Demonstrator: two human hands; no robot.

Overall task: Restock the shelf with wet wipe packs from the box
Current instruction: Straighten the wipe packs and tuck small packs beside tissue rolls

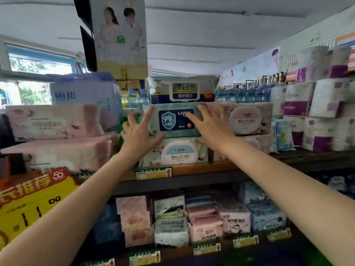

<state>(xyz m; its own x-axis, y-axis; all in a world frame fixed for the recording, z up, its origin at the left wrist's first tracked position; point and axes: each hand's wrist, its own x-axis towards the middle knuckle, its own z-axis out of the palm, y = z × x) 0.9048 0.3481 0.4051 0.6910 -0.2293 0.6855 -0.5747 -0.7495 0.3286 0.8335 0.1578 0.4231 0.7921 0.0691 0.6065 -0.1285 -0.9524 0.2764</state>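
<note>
A green wet wipe pack [173, 120] with a blue "99" shield label sits on the upper shelf [194, 170], stacked on a white pack with a light blue round lid [179, 153]. My left hand [139, 133] presses its spread fingers against the green pack's left end. At the pack's right end my right hand [209, 123] lies flat with straight fingers on its front. A dark blue pack with a white flip lid [182, 91] stands above it. The box is not in view.
Pink wipe packs [247, 118] lie to the right and pink tissue packs [53, 121] to the left. Toilet roll bundles [326, 116] fill the far right. A lower shelf holds small tissue packs [203, 221]. A yellow and red price sign [32, 198] hangs at the left.
</note>
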